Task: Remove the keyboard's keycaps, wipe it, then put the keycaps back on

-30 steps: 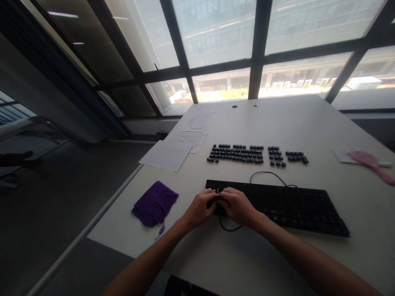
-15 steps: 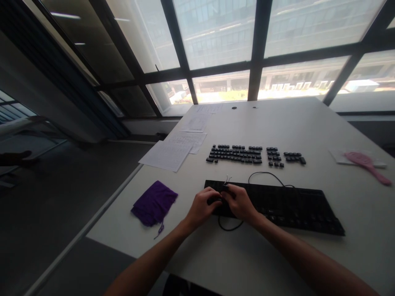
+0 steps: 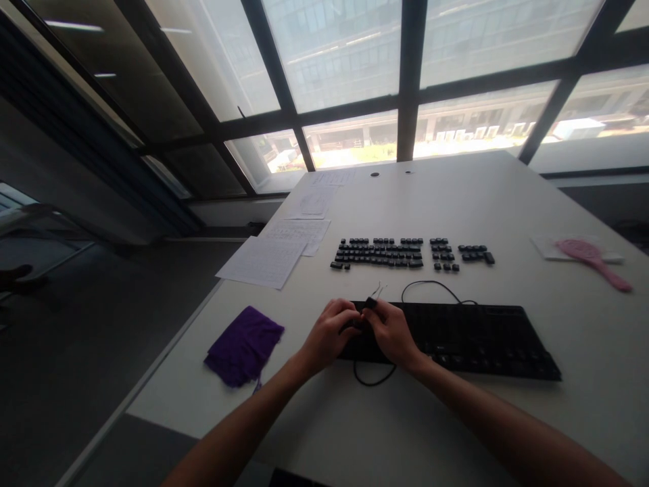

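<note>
A black keyboard base [image 3: 471,338] lies across the white table [image 3: 456,196], its cable looping behind and in front of it. My left hand [image 3: 328,333] rests curled on the keyboard's left end. My right hand [image 3: 390,329] is pinched on a small wire keycap puller [image 3: 375,296] whose thin prongs stick up just above my fingers. Rows of loose black keycaps [image 3: 405,252] are laid out on the table beyond the keyboard.
A purple cloth pouch [image 3: 243,345] lies near the table's left edge. Several printed sheets [image 3: 263,260] sit at the far left. A pink hairbrush [image 3: 593,260] on a white paper lies at the far right. Large windows stand behind the table.
The puller's wire prongs have risen from between my hands to above my right fingers. Both hands stay at the keyboard's left end; the view has shifted slightly.
</note>
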### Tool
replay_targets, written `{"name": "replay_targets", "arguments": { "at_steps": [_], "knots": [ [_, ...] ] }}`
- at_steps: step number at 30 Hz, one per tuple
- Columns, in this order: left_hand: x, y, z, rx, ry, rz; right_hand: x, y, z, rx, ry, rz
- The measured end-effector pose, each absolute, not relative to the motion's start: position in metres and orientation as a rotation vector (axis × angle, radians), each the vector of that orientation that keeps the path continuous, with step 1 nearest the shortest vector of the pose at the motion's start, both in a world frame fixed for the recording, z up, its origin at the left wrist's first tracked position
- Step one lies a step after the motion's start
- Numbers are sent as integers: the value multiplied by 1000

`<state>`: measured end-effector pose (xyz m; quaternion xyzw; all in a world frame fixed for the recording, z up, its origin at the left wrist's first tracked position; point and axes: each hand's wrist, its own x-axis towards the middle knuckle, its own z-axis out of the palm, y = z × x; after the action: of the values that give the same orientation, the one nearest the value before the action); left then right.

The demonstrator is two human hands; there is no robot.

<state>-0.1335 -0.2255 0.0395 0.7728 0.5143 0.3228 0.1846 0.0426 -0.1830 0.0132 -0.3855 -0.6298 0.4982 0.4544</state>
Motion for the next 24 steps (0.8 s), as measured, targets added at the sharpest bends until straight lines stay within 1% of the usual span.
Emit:
{"name": "replay_targets", "arguments": {
  "at_steps": [3, 6, 12, 18, 24],
  "knots": [
    [-138, -201, 45, 2069, 1500, 949, 41, -180, 12, -996, -1427, 1261],
    [-145, -157, 36, 2097, 1686, 1026, 41, -178, 12, -988, -1417, 1281],
    [-157, -83, 4, 2164, 1993, 891, 43, -178, 11, -991, -1479, 1264],
    [-163, -68, -3, 2154, 2066, 925, 43, -177, 11, -974, -1497, 1289],
    [-159, -91, 11, 2135, 2038, 1052, 51, -177, 19, -997, -1530, 1235]
  ]
}}
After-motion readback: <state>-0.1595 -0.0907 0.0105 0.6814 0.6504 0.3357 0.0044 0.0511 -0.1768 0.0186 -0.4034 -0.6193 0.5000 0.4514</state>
